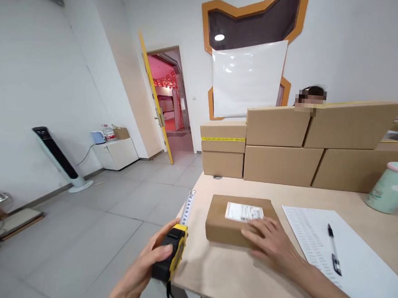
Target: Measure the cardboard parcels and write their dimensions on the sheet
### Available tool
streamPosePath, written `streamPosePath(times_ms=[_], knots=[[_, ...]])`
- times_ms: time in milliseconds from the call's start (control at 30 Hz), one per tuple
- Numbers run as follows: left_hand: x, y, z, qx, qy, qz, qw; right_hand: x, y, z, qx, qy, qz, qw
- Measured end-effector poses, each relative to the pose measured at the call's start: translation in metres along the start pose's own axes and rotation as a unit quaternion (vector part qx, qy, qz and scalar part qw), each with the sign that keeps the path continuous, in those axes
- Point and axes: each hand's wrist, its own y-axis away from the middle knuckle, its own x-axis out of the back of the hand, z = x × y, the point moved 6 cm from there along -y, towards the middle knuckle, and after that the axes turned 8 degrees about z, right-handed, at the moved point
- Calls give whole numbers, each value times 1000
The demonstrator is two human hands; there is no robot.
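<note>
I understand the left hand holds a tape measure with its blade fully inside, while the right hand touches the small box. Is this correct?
Not quite: the blade sticks out of the tape measure in the left hand, as the head view shows. The right hand does touch the small box.

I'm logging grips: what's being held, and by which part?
The left hand holds the tape measure by its black-and-yellow case. The right hand lies on the cardboard box, apparently without gripping.

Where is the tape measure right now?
In the head view, the tape measure sits low, left of centre, in the person's left grip, left of the labelled cardboard box.
</note>
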Motion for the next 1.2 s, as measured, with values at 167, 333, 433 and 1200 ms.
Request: streamPosePath(times_ms=[167,333,433,1200], knots=[[-58,5,-4,103,68,-184,975,26,24,-10,-250,-179,19,951],[-130,5,4,169,-21,-373,912,46,18,-10,-361,-317,17,877],[-145,0,10,174,-86,-421,886,53,15,-2,-351,-301,17,886],[-21,-132,5,117,9,-204,972,5,39,103,-409,-331,14,850]])
